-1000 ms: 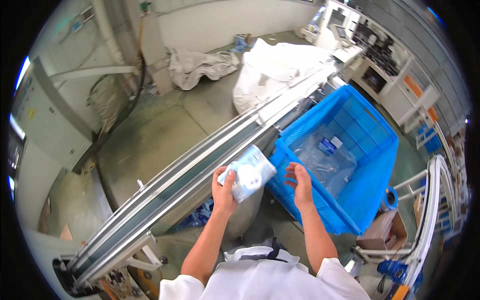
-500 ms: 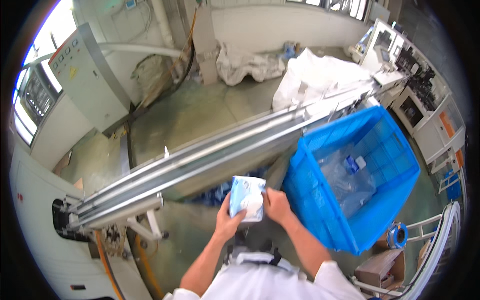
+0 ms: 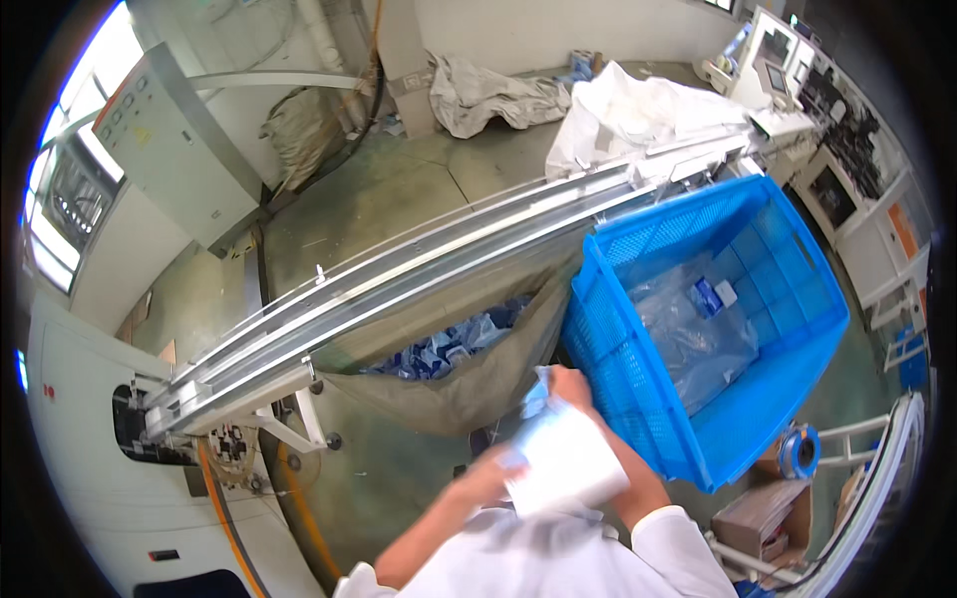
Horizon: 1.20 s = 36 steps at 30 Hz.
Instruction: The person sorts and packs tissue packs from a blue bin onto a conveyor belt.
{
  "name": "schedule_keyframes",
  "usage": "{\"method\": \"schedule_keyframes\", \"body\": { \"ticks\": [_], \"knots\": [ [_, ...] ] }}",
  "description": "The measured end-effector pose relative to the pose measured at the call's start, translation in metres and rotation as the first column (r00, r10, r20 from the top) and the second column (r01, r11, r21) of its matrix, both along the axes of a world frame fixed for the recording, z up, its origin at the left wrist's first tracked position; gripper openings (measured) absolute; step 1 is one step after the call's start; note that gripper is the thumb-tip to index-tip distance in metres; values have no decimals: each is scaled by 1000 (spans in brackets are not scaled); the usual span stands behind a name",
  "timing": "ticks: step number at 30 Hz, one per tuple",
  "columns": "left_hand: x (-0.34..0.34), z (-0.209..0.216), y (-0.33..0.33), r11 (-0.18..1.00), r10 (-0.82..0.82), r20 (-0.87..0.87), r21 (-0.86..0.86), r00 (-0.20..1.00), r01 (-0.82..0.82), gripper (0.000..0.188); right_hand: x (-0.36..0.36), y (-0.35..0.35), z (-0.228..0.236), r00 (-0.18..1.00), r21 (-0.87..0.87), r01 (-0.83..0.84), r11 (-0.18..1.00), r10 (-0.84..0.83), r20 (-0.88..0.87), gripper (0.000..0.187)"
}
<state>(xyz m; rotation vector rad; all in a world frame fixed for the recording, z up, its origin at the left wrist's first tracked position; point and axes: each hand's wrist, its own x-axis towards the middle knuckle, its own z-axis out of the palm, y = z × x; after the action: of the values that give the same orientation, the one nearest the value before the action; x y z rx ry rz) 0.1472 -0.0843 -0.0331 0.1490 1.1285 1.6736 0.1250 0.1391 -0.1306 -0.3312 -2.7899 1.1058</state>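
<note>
In front of my body a light blue and white packet (image 3: 563, 463) is smeared by motion, its broad white side showing. My left hand (image 3: 486, 478) grips its left edge, the fingers blurred. My right hand (image 3: 572, 387) is closed on a crumpled light blue piece of film (image 3: 536, 395) just above the packet. Whether this film is still joined to the packet I cannot tell. Beyond my hands hangs a greenish-grey cloth sack (image 3: 469, 399) with many blue and white wrappers (image 3: 444, 349) inside.
A large blue plastic crate (image 3: 638, 369) stands at my right, holding clear plastic bags (image 3: 688, 339) and a small blue and white packet (image 3: 708, 297). A metal conveyor rail (image 3: 399, 269) crosses ahead. White machines flank both sides; a cardboard box (image 3: 763, 523) lies at lower right.
The packet has come down and right, closer to my body, and turned from upright to tilted. My right hand now holds light blue film above it. My left hand has moved lower.
</note>
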Motion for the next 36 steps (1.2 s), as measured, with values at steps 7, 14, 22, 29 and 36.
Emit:
{"method": "schedule_keyframes", "body": {
  "ticks": [7, 14, 22, 29, 36],
  "knots": [
    [-5, 2, -37, 985, -33, 106, 173, 994, 14, 77, 66, -57, 9, 996, -998, -40, 47, 81, -36, 30],
    [-34, -14, -92, 996, 35, 66, 76, 997, -40, 83, -60, -74, 23, 862, -767, 353, 535, 133, 489, 16],
    [-82, -66, -154, 963, 267, 154, -16, 951, -267, 80, -165, -109, -73, 698, -771, 633, 71, 379, 608, 93],
    [-209, -67, -159, 923, 1, -172, -379, 985, -67, 68, -147, -106, -6, 801, -974, 172, 148, 554, 225, 91],
    [-245, -115, -157, 855, 133, -387, -420, 913, -303, 47, -144, -88, 35, 893, -807, 286, 516, 160, 420, 103]
  ]
}}
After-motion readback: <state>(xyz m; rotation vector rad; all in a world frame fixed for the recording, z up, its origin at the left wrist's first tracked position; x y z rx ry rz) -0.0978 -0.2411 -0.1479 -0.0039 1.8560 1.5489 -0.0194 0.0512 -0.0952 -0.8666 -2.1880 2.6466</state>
